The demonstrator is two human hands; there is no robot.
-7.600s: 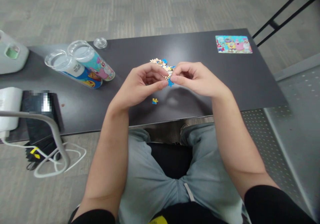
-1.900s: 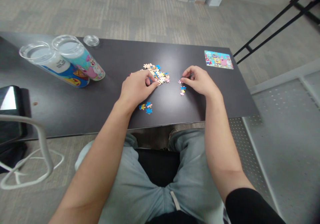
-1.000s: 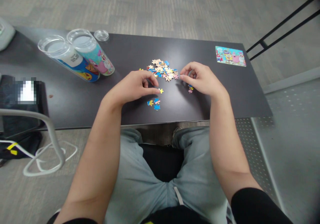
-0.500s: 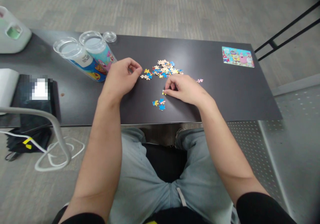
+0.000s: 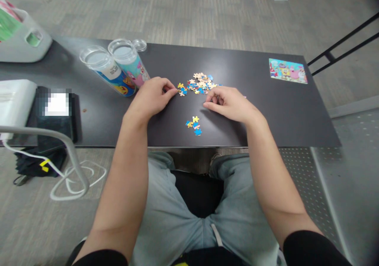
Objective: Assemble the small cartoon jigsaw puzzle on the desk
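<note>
The left hand lies on the desk with its fingers curled. Its thumb and forefinger are closed together at the left edge of the pile of puzzle pieces, where they touch one or two loose pieces. I cannot tell if a piece is really gripped between them. The right hand rests palm down just beside the near right edge of the same pile, with its fingers bent and the fingertips pointing to the left. I cannot tell whether it covers or holds a piece.

Between the two hands, nearer to the person, a small group of pieces in blue and yellow lies on the desk, apart from the pile and touched by neither hand.

To the left of the left hand, two printed tubes lie side by side with their open ends toward the far left: a blue tube and a pink tube, touching each other. A clear round lid lies just behind the pink one.

Far to the right, near the back corner of the desk, a colourful picture card lies flat, well apart from the hands.

On the left end of the desk are a black object and a white plastic container. A white cable lies on the floor below.
</note>
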